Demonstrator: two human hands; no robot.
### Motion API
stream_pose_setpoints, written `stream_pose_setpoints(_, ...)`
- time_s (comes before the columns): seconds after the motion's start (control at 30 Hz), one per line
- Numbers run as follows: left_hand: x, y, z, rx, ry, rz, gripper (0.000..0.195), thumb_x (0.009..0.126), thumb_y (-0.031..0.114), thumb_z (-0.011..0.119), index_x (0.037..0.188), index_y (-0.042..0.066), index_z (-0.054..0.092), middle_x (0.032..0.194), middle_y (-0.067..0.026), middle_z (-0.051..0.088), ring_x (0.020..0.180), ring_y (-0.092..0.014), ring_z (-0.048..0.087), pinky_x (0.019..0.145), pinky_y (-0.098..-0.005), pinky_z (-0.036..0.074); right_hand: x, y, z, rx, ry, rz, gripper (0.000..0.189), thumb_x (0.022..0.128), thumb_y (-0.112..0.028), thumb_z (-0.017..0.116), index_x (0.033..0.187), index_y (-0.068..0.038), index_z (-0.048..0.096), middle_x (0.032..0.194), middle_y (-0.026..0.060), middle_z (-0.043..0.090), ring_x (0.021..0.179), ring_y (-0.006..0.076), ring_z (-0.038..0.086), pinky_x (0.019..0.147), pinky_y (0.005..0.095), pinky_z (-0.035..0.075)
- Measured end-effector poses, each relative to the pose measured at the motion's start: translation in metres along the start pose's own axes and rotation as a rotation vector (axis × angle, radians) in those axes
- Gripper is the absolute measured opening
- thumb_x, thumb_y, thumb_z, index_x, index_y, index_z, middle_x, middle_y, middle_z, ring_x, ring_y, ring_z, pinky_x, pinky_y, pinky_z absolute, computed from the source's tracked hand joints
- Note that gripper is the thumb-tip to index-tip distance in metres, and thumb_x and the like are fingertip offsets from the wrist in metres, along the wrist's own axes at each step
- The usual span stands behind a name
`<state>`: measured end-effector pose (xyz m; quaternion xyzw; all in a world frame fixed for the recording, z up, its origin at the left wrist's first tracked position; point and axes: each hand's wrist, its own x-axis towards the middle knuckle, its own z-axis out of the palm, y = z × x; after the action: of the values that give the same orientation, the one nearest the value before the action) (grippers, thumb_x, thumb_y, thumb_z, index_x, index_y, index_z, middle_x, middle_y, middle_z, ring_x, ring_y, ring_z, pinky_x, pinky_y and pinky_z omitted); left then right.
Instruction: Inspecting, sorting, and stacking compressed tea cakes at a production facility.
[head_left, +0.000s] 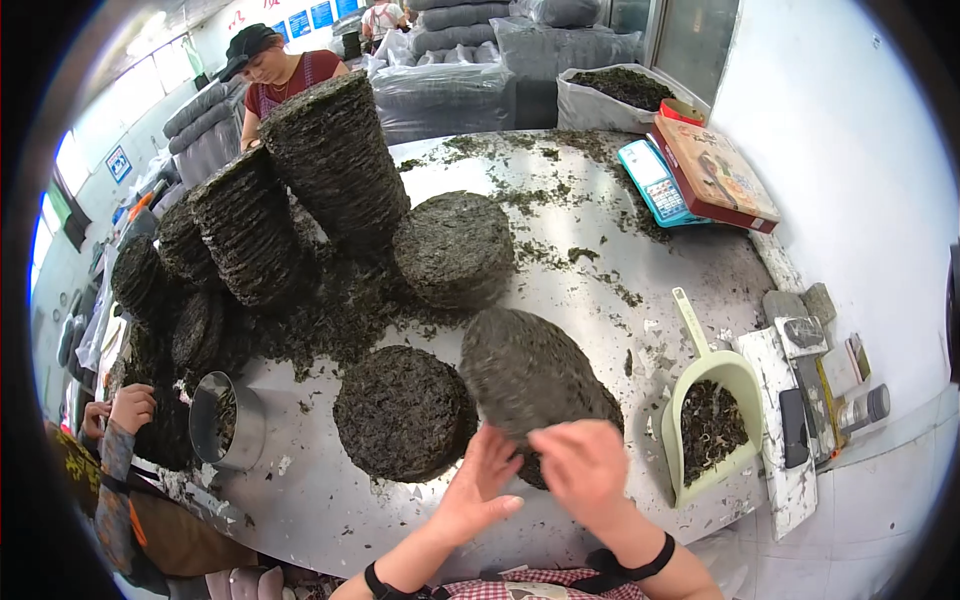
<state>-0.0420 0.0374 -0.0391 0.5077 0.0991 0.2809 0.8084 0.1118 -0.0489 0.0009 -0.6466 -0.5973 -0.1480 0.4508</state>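
Note:
A round dried seaweed cake (525, 367) is tilted up over a stack in front of me, its face blurred by motion. My left hand (480, 480) is at its lower edge with the fingers apart; whether it grips the cake cannot be told. My right hand (581, 461) is at the cake's lower right edge, fingers bent and blurred. Just left of it lies a low stack of dark seaweed cakes (403, 412). Behind stands a thicker round stack (454, 247). Taller stacks of seaweed cakes (330, 150) rise at the back left.
The metal table (315, 495) bears loose seaweed scraps. A metal ring (244, 427) stands left; a pale green dustpan (712, 435) with scraps lies right. A blue scale (656, 184) and a box (720, 172) sit back right. Co-workers are at the left edge and behind the tall stacks.

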Motion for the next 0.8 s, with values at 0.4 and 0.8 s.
stream_pose_setpoints(0.4, 0.011, 0.003, -0.021, -0.396, 0.535, -0.146, 0.041, 0.093, 0.017, 0.055, 0.131, 0.007, 0.044, 0.128, -0.0087, 0.054, 0.115, -0.028, 0.056, 0.096, -0.0467, 0.046, -0.036, 0.046, -0.023, 0.968, 0.255, 1.002, 0.028, 0.081, 0.0, 0.069, 0.094, -0.008, 0.045, 0.109, 0.0062, 0.053, 0.096, 0.0131, 0.053, 0.082, 0.0277, 0.045)
stream_pose_setpoints(0.8, -0.015, 0.013, -0.019, -0.473, 0.43, -0.38, 0.055, 0.079, 0.003, 0.054, 0.132, -0.001, 0.043, 0.127, -0.018, 0.054, 0.116, -0.035, 0.055, 0.098, -0.0501, 0.046, 0.001, 0.002, -0.016, -0.022, -0.063, 0.059, 0.016, 0.069, -0.011, 0.078, 0.082, -0.014, 0.069, 0.097, -0.0003, 0.063, 0.093, 0.02, 0.059, 0.081, 0.0377, 0.041)
